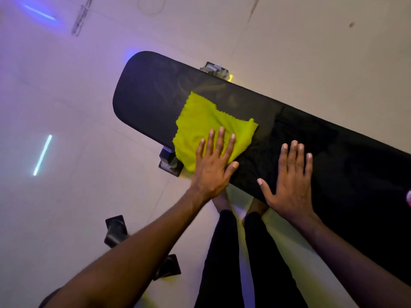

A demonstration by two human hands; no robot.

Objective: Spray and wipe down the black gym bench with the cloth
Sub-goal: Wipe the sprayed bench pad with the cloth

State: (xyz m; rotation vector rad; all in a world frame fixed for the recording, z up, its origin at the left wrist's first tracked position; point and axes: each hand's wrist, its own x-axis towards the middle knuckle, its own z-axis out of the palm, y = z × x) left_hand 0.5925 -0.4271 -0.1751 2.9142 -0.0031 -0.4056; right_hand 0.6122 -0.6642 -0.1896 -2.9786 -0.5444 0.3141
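Note:
A long black padded gym bench runs from upper left to lower right across the view. A yellow-green cloth lies spread on its near half, partly hanging over the near edge. My left hand presses flat on the cloth's lower corner, fingers extended and slightly apart. My right hand rests flat on the bare pad to the right of the cloth, fingers spread, holding nothing. No spray bottle is in sight.
Black bench feet show at the near edge, on the floor at lower left, and one on the far side. My legs in dark trousers stand beside the bench. Light streaks reflect on the pale tiled floor.

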